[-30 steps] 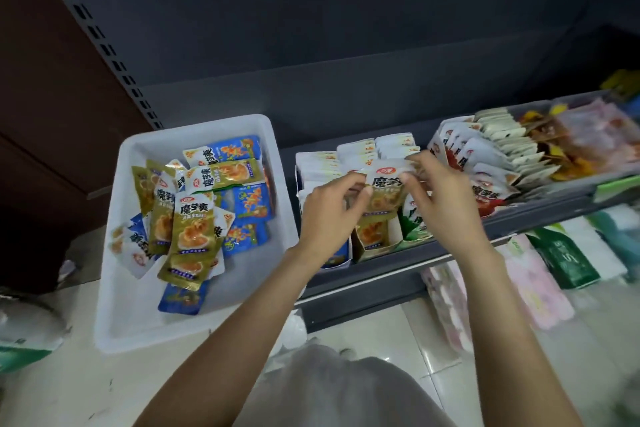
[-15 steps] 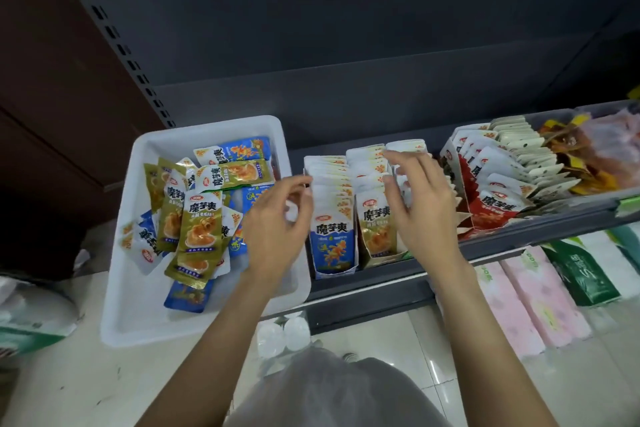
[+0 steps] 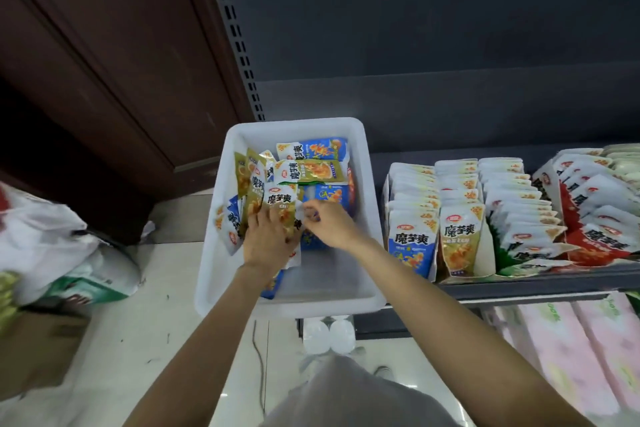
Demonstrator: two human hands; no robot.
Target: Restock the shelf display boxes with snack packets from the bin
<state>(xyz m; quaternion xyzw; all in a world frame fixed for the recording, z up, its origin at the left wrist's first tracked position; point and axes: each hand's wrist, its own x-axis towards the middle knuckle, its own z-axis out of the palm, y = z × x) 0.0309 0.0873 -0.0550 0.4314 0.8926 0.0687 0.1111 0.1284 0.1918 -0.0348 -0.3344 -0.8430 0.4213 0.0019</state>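
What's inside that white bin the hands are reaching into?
The white bin holds loose snack packets, olive-green and blue, heaped at its far end. Both hands cover some, so the count is hidden. The near end is bare.

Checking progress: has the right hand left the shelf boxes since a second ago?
Yes. The right hand has moved left from the display boxes into the white bin.

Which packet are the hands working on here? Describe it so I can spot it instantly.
Find the white bin left of the shelf boxes. In its left-hand pile, the olive packet with a white top lies under the left hand, right hand beside it. The packets beside the right hand are blue.
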